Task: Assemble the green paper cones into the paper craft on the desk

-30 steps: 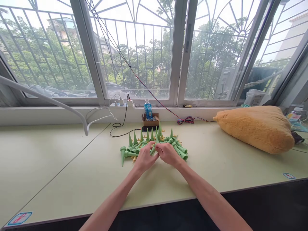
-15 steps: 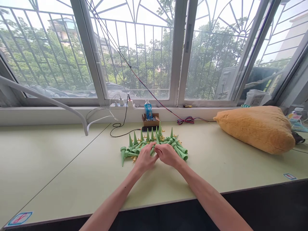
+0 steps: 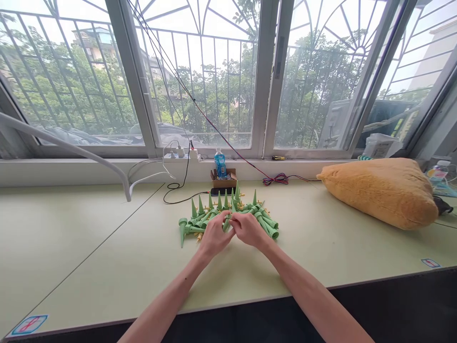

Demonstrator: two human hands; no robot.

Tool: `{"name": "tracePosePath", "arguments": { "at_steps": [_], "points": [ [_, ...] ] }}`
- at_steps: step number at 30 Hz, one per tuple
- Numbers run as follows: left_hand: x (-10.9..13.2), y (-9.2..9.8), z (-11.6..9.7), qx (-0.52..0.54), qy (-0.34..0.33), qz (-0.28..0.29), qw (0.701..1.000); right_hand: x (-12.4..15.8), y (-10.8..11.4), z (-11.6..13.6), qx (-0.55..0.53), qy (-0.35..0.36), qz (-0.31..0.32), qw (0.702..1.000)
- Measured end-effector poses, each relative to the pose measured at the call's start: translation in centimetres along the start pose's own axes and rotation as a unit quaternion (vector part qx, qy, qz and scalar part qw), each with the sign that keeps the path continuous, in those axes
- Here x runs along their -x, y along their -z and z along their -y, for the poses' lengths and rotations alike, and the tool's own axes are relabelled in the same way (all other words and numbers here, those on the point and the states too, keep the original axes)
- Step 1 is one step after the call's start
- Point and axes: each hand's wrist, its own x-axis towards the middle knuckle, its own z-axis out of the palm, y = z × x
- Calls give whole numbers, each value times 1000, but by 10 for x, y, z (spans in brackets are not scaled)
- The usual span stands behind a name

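My left hand (image 3: 216,234) is closed around a green plastic watering spike (image 3: 226,223), low over the table. Pressed up close beside it, my right hand (image 3: 247,229) has its fingers pinched at the spike's upper end; whatever small part lies between those fingertips is hidden. Around and behind both hands is a heap of similar green spikes (image 3: 272,229), several standing point up and others lying on their sides. Small yellow valve pieces (image 3: 199,237) show among them. At the heap's left end one capped spike (image 3: 182,230) rests with its tip towards me.
Behind the heap lie a black phone (image 3: 222,191) on a cable and a small cardboard box (image 3: 228,182) with a blue bottle (image 3: 220,164). An orange plush cushion (image 3: 378,190) sits at the right. A white curved tube (image 3: 89,153) reaches in from the left over the table (image 3: 117,267).
Both hands stay at the same place on the spike, with only a very slight shift of the fingers. The heap has not moved.
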Motion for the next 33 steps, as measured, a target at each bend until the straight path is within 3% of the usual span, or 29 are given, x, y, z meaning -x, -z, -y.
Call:
{"name": "tracePosePath", "arguments": {
  "at_steps": [26,33],
  "points": [
    [-1,1,-4,22,-10,-54,998,-7,0,4,-147,-75,-50,985],
    [-2,1,-5,31,-3,-69,997,-9,2,5,-281,-148,-18,948]
  ]
}}
